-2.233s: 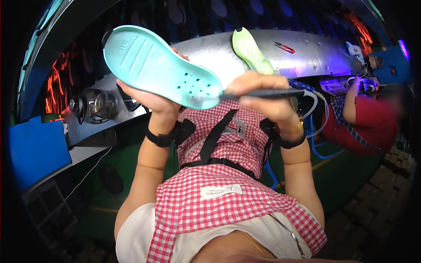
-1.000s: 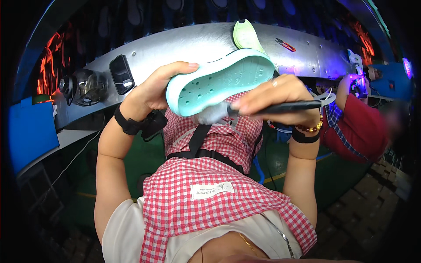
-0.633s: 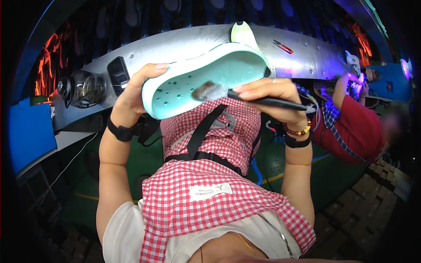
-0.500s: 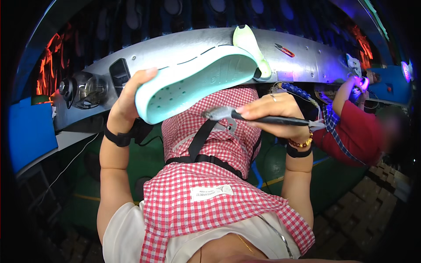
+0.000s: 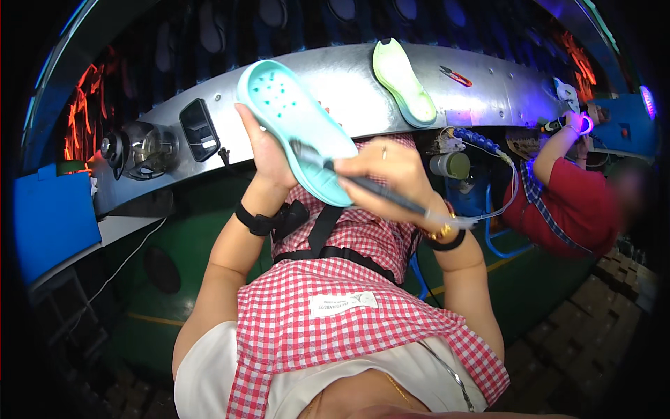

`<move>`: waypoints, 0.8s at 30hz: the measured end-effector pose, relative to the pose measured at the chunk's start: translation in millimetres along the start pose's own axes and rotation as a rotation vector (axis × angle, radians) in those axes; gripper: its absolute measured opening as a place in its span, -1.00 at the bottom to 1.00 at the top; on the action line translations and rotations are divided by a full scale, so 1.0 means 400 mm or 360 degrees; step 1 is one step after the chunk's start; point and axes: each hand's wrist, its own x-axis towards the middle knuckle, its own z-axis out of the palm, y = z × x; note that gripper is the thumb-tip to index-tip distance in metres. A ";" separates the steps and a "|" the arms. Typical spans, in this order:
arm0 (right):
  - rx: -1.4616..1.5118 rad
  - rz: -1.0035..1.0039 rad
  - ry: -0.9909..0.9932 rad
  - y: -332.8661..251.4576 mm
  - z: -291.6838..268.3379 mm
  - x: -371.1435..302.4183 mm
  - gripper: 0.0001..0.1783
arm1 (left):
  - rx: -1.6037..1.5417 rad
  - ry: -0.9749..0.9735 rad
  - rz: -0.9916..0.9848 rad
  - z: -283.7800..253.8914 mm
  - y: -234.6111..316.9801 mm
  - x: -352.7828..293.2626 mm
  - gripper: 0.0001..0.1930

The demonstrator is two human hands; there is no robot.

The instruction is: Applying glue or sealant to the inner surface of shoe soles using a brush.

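Note:
My left hand (image 5: 269,155) is wrapped round a light turquoise shoe sole (image 5: 283,112), its thumb along the near-left edge and fingertips showing past the far-right edge. The sole's inner face is turned up, with a group of small holes at its far end. My right hand (image 5: 391,174) grips a brush (image 5: 380,190) by its black handle. The brush's head is blurred by motion and lies over the middle of the sole; whether the bristles touch it I cannot tell. On the metal bench, right of the held sole, lies a yellow-green sole (image 5: 405,87).
Red-handled thread snips (image 5: 456,76) lie on the metal bench (image 5: 335,70). At left stand a black tray (image 5: 199,130) and a glass pot (image 5: 150,150). A lidded jar (image 5: 453,166) is below the bench edge. A co-worker in red (image 5: 572,202) works at right, near a blue box (image 5: 621,126).
The turquoise sole has been turned from lying crosswise to pointing away from me, its inner face up. My right hand has brought the brush left, over the sole.

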 end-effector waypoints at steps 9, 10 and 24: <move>0.0492 0.0431 0.0078 -0.037 -0.067 0.042 -0.79 | -0.0094 -0.0382 0.0100 0.026 0.002 0.013 -0.02; 0.0526 0.0435 -0.0032 -0.034 -0.060 0.046 -0.78 | -0.0100 -0.0419 0.0144 0.030 0.005 0.015 -0.02; 0.1392 0.0183 -0.0012 -0.006 -0.069 0.005 -0.77 | 0.0114 -0.0147 0.0570 0.041 0.092 0.001 -0.14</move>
